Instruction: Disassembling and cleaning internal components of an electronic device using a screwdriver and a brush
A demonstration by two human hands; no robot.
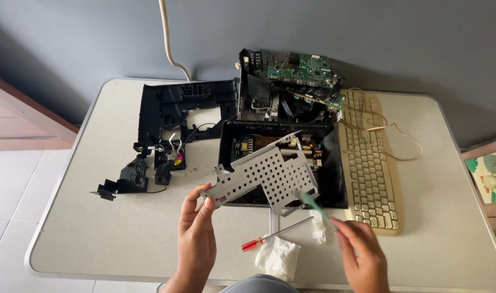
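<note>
A perforated metal shield (267, 176) is held up off the desk (74, 217) by its lower left corner, pinched between thumb and fingers of the left hand (196, 239); it is tilted toward the camera, probably so that its face can be reached. It hangs above the front edge of an open black casing (332, 163), in which a circuit board (269, 145) with brown and yellow parts is exposed. A thin green tool (316, 209), blurred, is gripped in the closed fingers of the right hand (362, 252) and is pointed up at the shield's lower right edge; whether tip and metal touch cannot be told. A red-handled screwdriver (272, 234) is laid near the front edge of the desk, between the two hands, within easy reach. Two crumpled white tissues (278, 256) lie just beside it. A black plastic frame (172, 108) and small black fragments (126, 182) with loose wires are set toward the left side of the desk, apart from the casing. Green circuit boards (305, 73) are stacked on further black parts at the back edge. A beige keyboard (370, 165) is placed lengthwise just right of the casing, its cable (400, 141) looped loosely over it and toward the right side. A cream cord (169, 38) runs up the grey wall from the back left corner.
</note>
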